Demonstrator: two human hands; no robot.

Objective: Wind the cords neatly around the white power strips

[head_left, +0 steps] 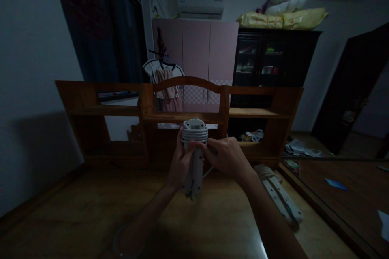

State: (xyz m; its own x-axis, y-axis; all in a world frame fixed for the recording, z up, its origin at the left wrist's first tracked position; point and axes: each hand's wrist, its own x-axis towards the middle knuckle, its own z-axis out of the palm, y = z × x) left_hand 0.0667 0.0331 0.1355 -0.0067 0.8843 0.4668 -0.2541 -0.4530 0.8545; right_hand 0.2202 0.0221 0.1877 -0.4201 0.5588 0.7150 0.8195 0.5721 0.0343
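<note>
I hold a white power strip upright above the wooden desk, its white cord coiled in several turns around its top end. My left hand is wrapped round the strip's body from the left. My right hand pinches the cord just under the coils, fingers closed on it. A loose stretch of cord runs down behind my right hand.
A second white power strip with a wound cord lies on the desk at the right. A wooden shelf unit stands at the desk's back edge. Behind are a pink wardrobe, a dark cabinet and hanging clothes.
</note>
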